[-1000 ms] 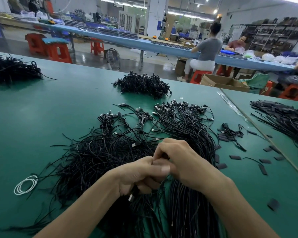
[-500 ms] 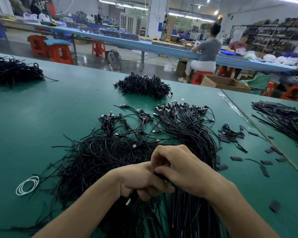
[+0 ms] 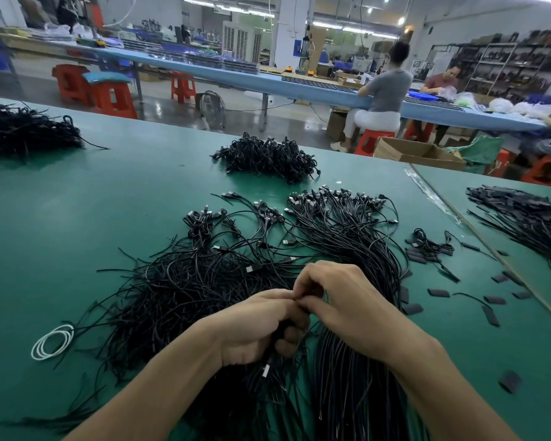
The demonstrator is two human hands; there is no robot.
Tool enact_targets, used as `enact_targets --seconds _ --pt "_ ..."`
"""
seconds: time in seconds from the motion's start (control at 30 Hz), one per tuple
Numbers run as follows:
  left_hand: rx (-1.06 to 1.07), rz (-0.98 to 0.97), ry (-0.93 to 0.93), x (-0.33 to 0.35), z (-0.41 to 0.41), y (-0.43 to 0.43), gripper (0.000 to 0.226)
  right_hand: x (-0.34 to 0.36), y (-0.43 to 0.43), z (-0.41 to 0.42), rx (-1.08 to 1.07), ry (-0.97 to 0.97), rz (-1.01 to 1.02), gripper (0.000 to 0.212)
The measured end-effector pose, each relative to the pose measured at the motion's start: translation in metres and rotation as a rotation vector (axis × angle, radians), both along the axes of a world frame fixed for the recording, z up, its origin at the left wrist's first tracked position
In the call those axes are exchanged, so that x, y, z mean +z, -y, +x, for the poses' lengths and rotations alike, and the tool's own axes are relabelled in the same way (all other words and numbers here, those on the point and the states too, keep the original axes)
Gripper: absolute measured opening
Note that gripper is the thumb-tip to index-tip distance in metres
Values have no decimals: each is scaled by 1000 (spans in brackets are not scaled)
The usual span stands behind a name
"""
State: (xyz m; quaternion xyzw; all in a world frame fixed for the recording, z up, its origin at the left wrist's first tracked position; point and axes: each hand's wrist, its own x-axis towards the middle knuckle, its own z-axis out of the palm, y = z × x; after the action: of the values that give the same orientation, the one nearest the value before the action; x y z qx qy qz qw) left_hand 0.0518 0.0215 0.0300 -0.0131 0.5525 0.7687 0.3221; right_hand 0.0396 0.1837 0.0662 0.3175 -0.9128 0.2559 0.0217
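Note:
A wide spread of loose black USB cables (image 3: 325,237) covers the green table (image 3: 77,237) in front of me. My left hand (image 3: 255,326) grips a small bunch of black cables, whose ends and a metal plug hang below the fist. My right hand (image 3: 341,300) meets it from the right and pinches something small and black at the left hand's thumb; what it pinches is mostly hidden by the fingers. Both hands hover over the near part of the cable spread.
A coil of white cable (image 3: 53,342) lies at the left. Bundled black cable heaps sit at the back (image 3: 268,157) and far left (image 3: 23,128). Small black strips (image 3: 439,292) are scattered to the right, beside another dark pile (image 3: 528,218). Two people sit at a far blue bench.
Both hands have stayed together over the cables, shifting slightly nearer to me. The right hand's fingers have curled tighter against the left thumb. The view has tilted a little.

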Motion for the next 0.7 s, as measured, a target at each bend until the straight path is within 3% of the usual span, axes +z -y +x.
enact_targets --seconds 0.13,0.3,0.4,0.53,0.7 --pt "-3 -5 -3 2 0 -1 32 -1 -1 1 0 -4 -32 22" --pt "65 74 52 7 1 -4 16 -5 0 4 -32 -76 -114 23" --pt "204 146 47 9 -1 -9 33 -11 8 9 -140 -79 -331 27" --pt "445 94 -40 8 -3 -22 54 -21 26 20 -284 137 -808 23" --pt "608 106 -268 8 -2 -27 48 -25 36 26 -264 665 -1248 19"
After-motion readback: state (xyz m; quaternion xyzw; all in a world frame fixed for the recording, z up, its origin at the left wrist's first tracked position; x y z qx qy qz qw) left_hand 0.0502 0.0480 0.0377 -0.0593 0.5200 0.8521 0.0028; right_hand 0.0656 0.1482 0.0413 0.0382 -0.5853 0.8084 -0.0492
